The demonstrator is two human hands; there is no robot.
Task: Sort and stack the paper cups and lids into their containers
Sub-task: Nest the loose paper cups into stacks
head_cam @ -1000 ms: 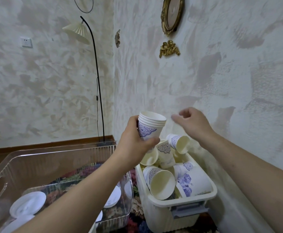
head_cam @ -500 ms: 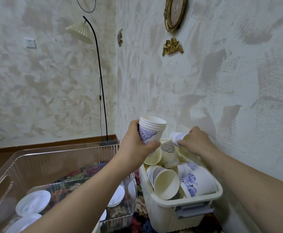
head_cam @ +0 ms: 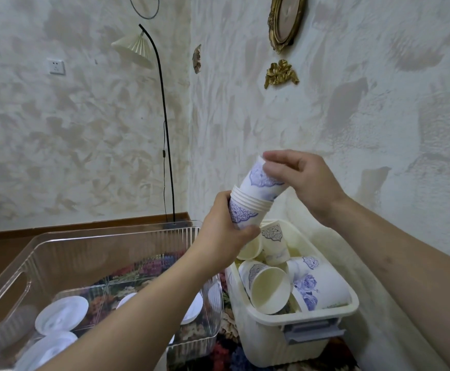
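**Cup going into the stack above the bin**

A clear tub [head_cam: 58,253] sits on the left with white lids [head_cam: 62,313] lying flat on its floor; the left forearm crosses over it and hides part of them. Beside it on the right, against the wall, a cream bin [head_cam: 293,341] holds loose cups [head_cam: 270,289] lying at all angles. A floor lamp [head_cam: 162,124] stands in the corner behind the tub.

The left hand [head_cam: 224,234] is wrapped around a stack [head_cam: 246,210] of nested white cups with blue prints, tilted to the right, above the bin's far end. The right hand [head_cam: 301,180] pinches 1 cup [head_cam: 262,183] by its base end, its lower part already inside the stack's top rim.
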